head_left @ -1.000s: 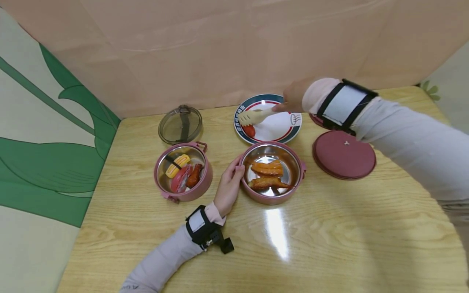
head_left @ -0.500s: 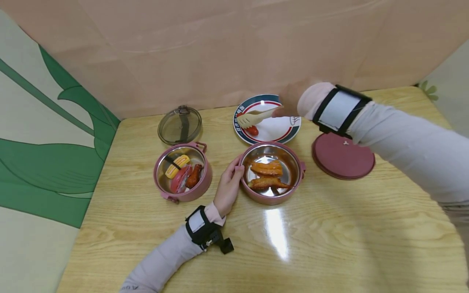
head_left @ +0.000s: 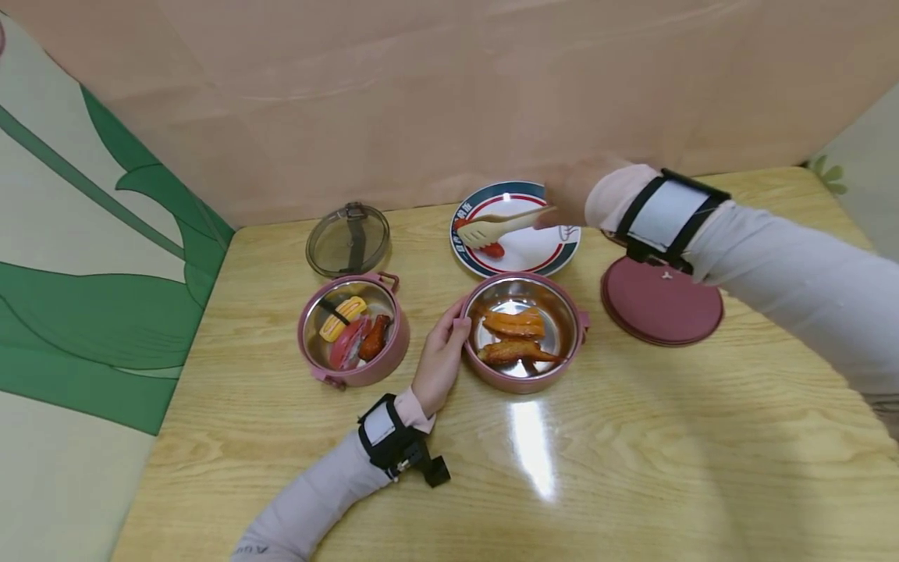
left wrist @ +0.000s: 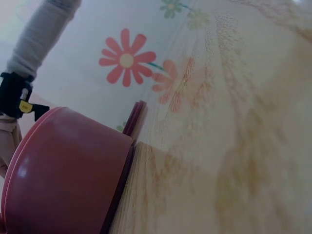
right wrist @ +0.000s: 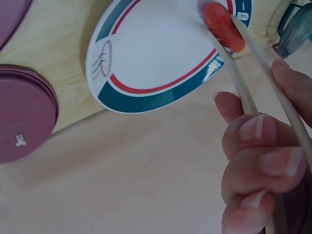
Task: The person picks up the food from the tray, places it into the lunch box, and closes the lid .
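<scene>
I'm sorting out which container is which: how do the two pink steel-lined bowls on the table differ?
The left bowl holds mixed pieces, yellow, pink and dark red; the right bowl holds only two orange-brown pieces. The left bowl sits alone, while the left hand grips the right bowl's rim. The left bowl lies in front of a clear lid, the right in front of the plate. Both are round, pink, uncovered.

Blurred hand, clipped tongs

My right hand (head_left: 572, 187) is motion-blurred; the tongs (right wrist: 253, 73) run off the wrist picture's edge, hiding part of the red food (right wrist: 222, 22).
</scene>
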Demonstrator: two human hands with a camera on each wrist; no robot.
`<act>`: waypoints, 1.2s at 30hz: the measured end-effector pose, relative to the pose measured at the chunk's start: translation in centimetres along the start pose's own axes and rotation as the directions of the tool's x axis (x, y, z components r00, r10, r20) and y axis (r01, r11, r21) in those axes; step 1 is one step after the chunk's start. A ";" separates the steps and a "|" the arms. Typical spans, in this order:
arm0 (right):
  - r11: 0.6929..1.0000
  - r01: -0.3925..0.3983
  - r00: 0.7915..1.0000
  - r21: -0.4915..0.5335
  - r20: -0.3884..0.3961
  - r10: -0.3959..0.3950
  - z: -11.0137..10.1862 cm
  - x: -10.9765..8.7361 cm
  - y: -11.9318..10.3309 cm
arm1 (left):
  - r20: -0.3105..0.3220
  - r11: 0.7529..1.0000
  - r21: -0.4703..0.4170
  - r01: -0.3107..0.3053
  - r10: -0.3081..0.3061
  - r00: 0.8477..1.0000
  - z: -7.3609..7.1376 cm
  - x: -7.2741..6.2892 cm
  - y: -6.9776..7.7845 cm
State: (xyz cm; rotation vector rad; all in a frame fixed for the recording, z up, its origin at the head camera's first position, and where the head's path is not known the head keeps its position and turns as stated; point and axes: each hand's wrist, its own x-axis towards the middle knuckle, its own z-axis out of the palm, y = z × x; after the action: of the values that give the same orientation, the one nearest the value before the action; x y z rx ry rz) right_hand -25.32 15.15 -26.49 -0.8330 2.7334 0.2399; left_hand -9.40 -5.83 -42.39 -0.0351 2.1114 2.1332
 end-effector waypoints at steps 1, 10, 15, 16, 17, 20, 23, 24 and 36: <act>1.000 0.007 1.000 0.009 0.000 -0.007 0.2 0.1 0.2 | -0.002 1.000 -0.001 0.004 -0.004 1.000 0.0 0.0 0.0; 0.993 -0.001 0.997 0.118 0.076 -0.008 1.4 0.0 1.9 | -0.009 1.000 0.001 0.014 -0.014 1.000 0.1 0.0 0.1; 0.990 -0.037 0.995 0.135 0.096 0.024 1.6 -0.2 2.1 | -0.007 1.000 -0.007 0.008 -0.008 1.000 0.2 -0.1 0.1; 0.990 -0.043 0.995 0.135 0.096 0.030 1.6 -0.3 2.1 | -0.007 1.000 -0.009 0.007 -0.007 1.000 0.2 -0.1 0.1; 0.989 -0.046 0.995 0.140 0.099 0.032 1.6 -0.3 2.2 | -0.006 1.000 -0.010 0.007 -0.007 1.000 0.2 -0.1 0.1; 0.987 -0.053 0.994 0.150 0.104 0.038 1.6 -0.4 2.3 | -0.003 1.000 -0.013 0.004 -0.004 1.000 0.3 -0.1 0.0; 0.986 -0.062 0.993 0.158 0.109 0.045 1.8 -0.4 2.4 | -0.001 1.000 -0.010 0.002 -0.002 1.000 0.3 -0.1 0.1; 0.984 -0.063 0.993 0.167 0.112 0.044 1.9 -0.4 2.5 | 0.000 1.000 -0.007 0.000 0.000 1.000 0.3 -0.1 0.1; 0.969 0.033 0.998 0.245 0.051 -0.047 2.6 -0.6 3.5 | -0.001 1.000 0.015 -0.001 0.001 1.000 0.1 -0.1 0.1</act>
State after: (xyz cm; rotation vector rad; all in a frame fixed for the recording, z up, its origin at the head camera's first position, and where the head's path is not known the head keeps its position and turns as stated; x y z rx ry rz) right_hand -26.27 18.91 -28.52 -0.7982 2.6202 -0.0801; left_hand -9.30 -5.76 -42.23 -0.0342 2.1284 2.1177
